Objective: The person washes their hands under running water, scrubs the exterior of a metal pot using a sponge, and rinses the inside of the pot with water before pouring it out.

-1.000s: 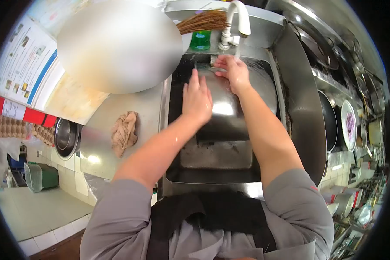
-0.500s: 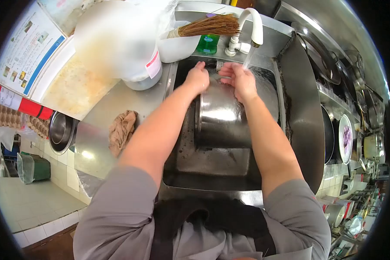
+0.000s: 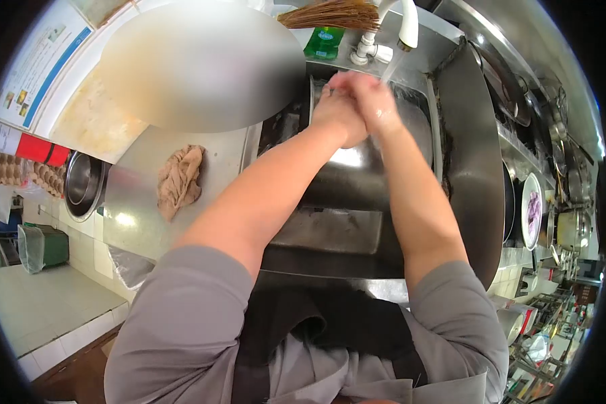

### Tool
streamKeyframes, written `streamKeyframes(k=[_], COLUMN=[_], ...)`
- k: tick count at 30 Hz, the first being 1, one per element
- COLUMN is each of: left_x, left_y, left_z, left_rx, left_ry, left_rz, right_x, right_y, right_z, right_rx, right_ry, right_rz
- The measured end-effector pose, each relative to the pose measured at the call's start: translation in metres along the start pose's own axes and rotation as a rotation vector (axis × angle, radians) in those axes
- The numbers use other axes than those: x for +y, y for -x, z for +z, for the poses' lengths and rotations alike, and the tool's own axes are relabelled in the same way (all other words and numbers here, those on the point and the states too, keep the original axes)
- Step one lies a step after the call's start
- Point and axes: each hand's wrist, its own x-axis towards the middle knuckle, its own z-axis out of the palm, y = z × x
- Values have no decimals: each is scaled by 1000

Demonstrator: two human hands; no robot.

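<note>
My left hand (image 3: pixel 339 116) and my right hand (image 3: pixel 370 95) are pressed together over the sink (image 3: pixel 350 266). The fingers of the right hand curl over the left hand, partly smeared by motion; most of the left fingers are hidden. Wet spots shine on the back of the right hand. Just behind it, a thin stream of water (image 3: pixel 390 67) runs from the white faucet (image 3: pixel 409 27). Beneath both hands a large shiny metal pot (image 3: pixel 347 178) lies in the sink, partly covered by hands and forearms.
A crumpled brown cloth (image 3: pixel 180 180) lies on the steel counter (image 3: pixel 131 232) at left. Behind the sink are a green dish-soap pack (image 3: pixel 324 44) and a straw brush (image 3: pixel 330 15). Pans and a white bowl (image 3: pixel 532 212) stand on the right. A blurred patch covers the back left.
My hands have come together, the left moving right to meet the right hand, where they were apart before. The view has shifted slightly; water still runs.
</note>
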Motion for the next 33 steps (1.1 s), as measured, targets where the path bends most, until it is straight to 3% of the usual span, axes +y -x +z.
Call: streamKeyframes(k=[2,4,6,8,10,14,16,18,20,23,24,26,28,30,33], left_x=[-18,1,5,5,5,1,-1,-2,11,45,67,88,110,153,144], left_y=[-1,-1,1,1,1,1,5,2,-6,-2,1,28,68,113,108], left_z=[20,-1,-7,-12,-7,-5,-7,-26,-44,-10,15,8,-1,-35,-56], left_rx=[55,-22,-46,-88,-89,-50,-55,-216,-401,-84,442,347,341,182,-103], left_ry=[-16,-77,-55,-37,-29,-29,-13,166,319,829,1037,988,1078,1673,1842], left_rz=[89,5,-41,-55,-60,-24,6,-127,-239,-384,45,-41,46,-315,-513], right_x=[13,-2,-27,-51,-85,-38,-5,25,49,49,47,40,34,30,34], right_y=[27,63,107,130,152,113,77,45,19,-28,-29,-37,-37,-37,-43], right_z=[16,38,66,82,98,79,44,17,-2,-20,-24,-30,-35,-35,-29], right_rx=[-194,-78,-185,-291,-458,-423,-87,176,360,331,395,492,544,594,566], right_ry=[504,633,478,408,232,343,836,744,418,-498,-698,-1102,-1172,-1250,-1355], right_rz=[-492,-828,-688,-691,-896,-793,-878,-893,-345,15,78,193,195,203,208])
